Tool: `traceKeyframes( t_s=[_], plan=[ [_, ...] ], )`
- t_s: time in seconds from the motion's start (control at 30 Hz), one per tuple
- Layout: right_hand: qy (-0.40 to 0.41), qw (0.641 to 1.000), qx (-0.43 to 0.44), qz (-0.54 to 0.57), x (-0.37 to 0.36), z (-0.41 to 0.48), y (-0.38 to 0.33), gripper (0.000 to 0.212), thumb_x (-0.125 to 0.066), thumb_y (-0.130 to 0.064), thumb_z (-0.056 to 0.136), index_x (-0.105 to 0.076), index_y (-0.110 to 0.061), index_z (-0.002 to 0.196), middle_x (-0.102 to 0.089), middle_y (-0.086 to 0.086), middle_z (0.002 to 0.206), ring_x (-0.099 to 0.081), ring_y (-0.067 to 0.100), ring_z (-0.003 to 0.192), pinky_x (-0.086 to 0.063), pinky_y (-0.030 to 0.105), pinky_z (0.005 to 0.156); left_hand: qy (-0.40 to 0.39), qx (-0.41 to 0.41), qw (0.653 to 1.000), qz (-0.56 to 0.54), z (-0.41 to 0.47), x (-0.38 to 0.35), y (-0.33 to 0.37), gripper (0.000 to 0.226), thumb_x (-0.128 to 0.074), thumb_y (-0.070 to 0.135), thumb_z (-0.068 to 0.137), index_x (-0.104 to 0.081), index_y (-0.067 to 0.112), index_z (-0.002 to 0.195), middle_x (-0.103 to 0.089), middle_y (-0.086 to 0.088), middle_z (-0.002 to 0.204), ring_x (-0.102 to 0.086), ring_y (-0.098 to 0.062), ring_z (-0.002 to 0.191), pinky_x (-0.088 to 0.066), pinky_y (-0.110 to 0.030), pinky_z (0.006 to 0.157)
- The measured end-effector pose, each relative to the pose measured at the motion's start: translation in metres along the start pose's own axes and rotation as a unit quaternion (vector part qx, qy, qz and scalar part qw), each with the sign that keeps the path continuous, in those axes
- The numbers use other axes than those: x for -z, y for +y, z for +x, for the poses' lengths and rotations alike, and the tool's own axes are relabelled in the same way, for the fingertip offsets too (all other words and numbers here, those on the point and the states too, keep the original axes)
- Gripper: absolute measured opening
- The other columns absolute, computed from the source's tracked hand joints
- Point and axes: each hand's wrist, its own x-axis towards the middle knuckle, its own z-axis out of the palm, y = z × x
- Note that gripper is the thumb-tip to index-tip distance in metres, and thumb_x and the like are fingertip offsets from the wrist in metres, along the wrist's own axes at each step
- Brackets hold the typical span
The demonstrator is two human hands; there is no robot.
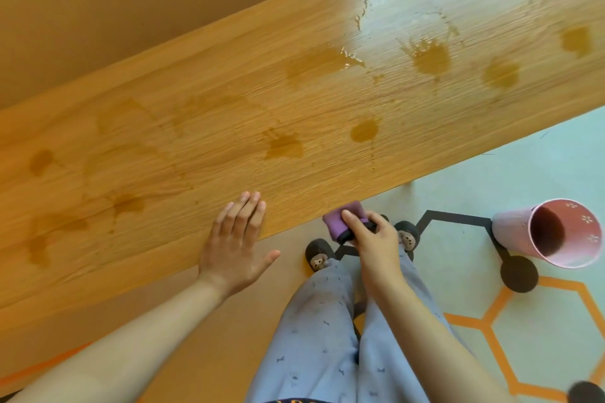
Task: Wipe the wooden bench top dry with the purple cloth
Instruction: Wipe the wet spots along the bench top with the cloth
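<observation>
Surface (pixel 229 91) runs diagonally across the view, wood grain, lower left to upper right. Wet patches (pixel 430 57) all over it: darker blotches and splashes from the far right end down to the near left, plus a glare zone upper right. Cloth (pixel 340 221) is purple, bunched into a tight roll, sitting right at the near edge of the surface; its upper end overlaps the edge and the rest hangs off toward the floor (pixel 458 271). Right hand (pixel 371 239) grips the cloth, fingers curled round the roll, one finger laid across the top. Something dark shows under the roll; can't tell whether it's part of the cloth. Left hand (pixel 234 249) is open and holds nothing: fingers straight and together, thumb splayed out, palm down over the near edge of the surface, fingertips pointing away. Looks flat on the wood, but actual contact can't be confirmed. Cloth is to the right of the left hand, near but clearly apart, not touching it. No wet patch directly under either hand; closest blotches are further left and further up. Pink cup (pixel 556 232) is to the right, beyond the surface edge, mouth tilted toward the camera. Below the hands: blue trousers (pixel 314 337) and dark slippers (pixel 319 253) on the hexagon-patterned floor.
</observation>
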Motion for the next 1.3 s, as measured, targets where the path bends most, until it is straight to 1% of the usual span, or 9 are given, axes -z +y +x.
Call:
traceKeyframes(
  t_s=[0.17,0.37,0.5,0.6,0.83,0.9,1.0,1.13,1.3],
  plan=[
    [0.071,0.997,0.028,0.024,0.035,0.025,-0.017,0.007,-0.066,-0.021,0.086,-0.065,-0.015,0.081,-0.062,0.009,0.079,-0.057,0.019,0.078,-0.045,0.033,0.071,-0.014,0.009,1.0,-0.003,0.002,0.004,0.0,0.084,-0.024,0.066,0.091,-0.029,0.0,0.143,-0.029,-0.017,0.149,-0.026,-0.032,0.14,-0.024,-0.047,0.113],
    [-0.008,1.0,-0.011,0.003,0.0,-0.001,0.001,0.013,-0.065,-0.016,0.086,-0.064,-0.003,0.085,-0.061,0.011,0.077,-0.056,0.02,0.074,-0.043,0.033,0.068,-0.019,0.007,1.0,-0.005,0.001,0.008,0.001,0.086,-0.024,0.067,0.09,-0.028,0.0,0.143,-0.029,-0.018,0.148,-0.026,-0.033,0.139,-0.022,-0.046,0.114],
    [0.086,0.995,0.01,0.051,0.051,0.031,-0.035,0.005,-0.065,-0.018,0.087,-0.064,-0.014,0.083,-0.064,0.007,0.081,-0.059,0.017,0.077,-0.047,0.028,0.07,-0.016,0.007,1.0,-0.008,0.003,0.01,0.002,0.086,-0.026,0.068,0.09,-0.03,-0.002,0.141,-0.031,-0.018,0.147,-0.027,-0.034,0.138,-0.018,-0.044,0.115],
    [0.136,0.988,0.03,0.072,0.081,0.051,-0.05,0.006,-0.065,-0.021,0.086,-0.063,-0.018,0.081,-0.065,0.007,0.085,-0.06,0.019,0.084,-0.049,0.034,0.079,-0.014,0.015,1.0,-0.006,0.001,0.01,0.006,0.086,-0.025,0.068,0.089,-0.029,-0.001,0.141,-0.031,-0.018,0.147,-0.027,-0.034,0.138,-0.018,-0.044,0.115],
    [0.044,0.999,0.006,0.03,0.051,0.029,-0.03,0.006,-0.065,-0.021,0.086,-0.062,-0.021,0.081,-0.064,0.003,0.081,-0.059,0.015,0.079,-0.049,0.032,0.073,-0.011,0.011,1.0,0.013,0.001,0.013,0.005,0.088,-0.027,0.069,0.089,-0.024,0.0,0.143,-0.028,-0.019,0.148,-0.024,-0.035,0.139,-0.013,-0.043,0.116],
    [0.082,0.995,-0.001,0.057,0.072,0.044,-0.044,0.007,-0.066,-0.019,0.086,-0.062,-0.016,0.081,-0.062,0.004,0.078,-0.058,0.015,0.076,-0.047,0.029,0.07,-0.01,0.011,1.0,0.017,0.0,0.011,0.005,0.088,-0.028,0.068,0.089,-0.022,0.0,0.144,-0.028,-0.019,0.148,-0.024,-0.035,0.139,-0.015,-0.044,0.116],
    [0.159,0.982,0.019,0.097,0.114,0.075,-0.069,0.011,-0.067,-0.019,0.084,-0.06,-0.017,0.076,-0.061,0.003,0.079,-0.057,0.017,0.083,-0.048,0.033,0.079,-0.013,0.006,1.0,0.024,0.001,0.01,0.005,0.089,-0.028,0.068,0.089,-0.022,-0.001,0.144,-0.027,-0.019,0.148,-0.024,-0.036,0.14,-0.016,-0.046,0.115],
    [0.155,0.984,0.023,0.081,0.113,0.08,-0.067,0.01,-0.065,-0.021,0.086,-0.06,-0.02,0.078,-0.062,0.001,0.081,-0.057,0.016,0.085,-0.047,0.031,0.079,-0.024,0.011,1.0,0.001,0.004,0.024,0.013,0.085,-0.022,0.066,0.092,-0.028,-0.003,0.141,-0.03,-0.021,0.147,-0.023,-0.035,0.139,-0.008,-0.042,0.117],
    [0.084,0.996,0.004,0.033,0.096,0.063,-0.052,0.008,-0.066,-0.023,0.086,-0.063,-0.015,0.083,-0.063,0.005,0.08,-0.056,0.016,0.077,-0.044,0.033,0.072,0.052,-0.115,0.988,-0.087,0.081,0.057,0.08,0.072,-0.025,0.055,0.096,-0.026,0.0,0.142,-0.028,-0.015,0.146,-0.024,-0.03,0.138,-0.013,-0.038,0.116]
  ],
)
